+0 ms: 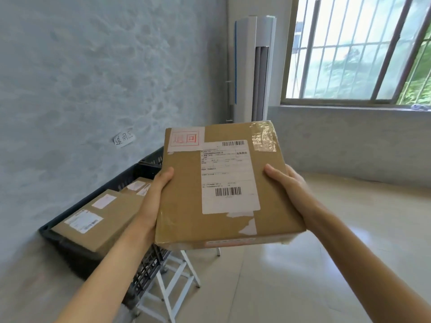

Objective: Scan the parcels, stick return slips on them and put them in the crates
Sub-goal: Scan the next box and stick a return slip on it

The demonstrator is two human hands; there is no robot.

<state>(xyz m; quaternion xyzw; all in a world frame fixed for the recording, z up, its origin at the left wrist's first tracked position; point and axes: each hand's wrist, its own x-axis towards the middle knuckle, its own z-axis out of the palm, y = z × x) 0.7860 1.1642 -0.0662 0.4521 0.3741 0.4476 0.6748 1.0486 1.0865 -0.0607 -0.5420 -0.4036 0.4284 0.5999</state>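
I hold a flat brown cardboard parcel [184,197] in the air in front of me, top face up. It bears a white shipping label [227,176] with barcodes and a white return slip [186,139] with red characters at its far left corner. My left hand [157,191] grips the parcel's left edge, thumb on top. My right hand [288,185] grips the right edge the same way. A dark plastic crate [98,194] stands below and to the left, against the wall, with two labelled brown parcels [100,217] lying inside it.
The crate rests on a white folding metal stand [172,280]. A handwritten paper sign [124,139] is stuck on the blue-grey wall above the crate. A white floor air conditioner [253,68] stands in the corner, beside a barred window [359,47]. Pale tiled floor [314,264] lies to the right.
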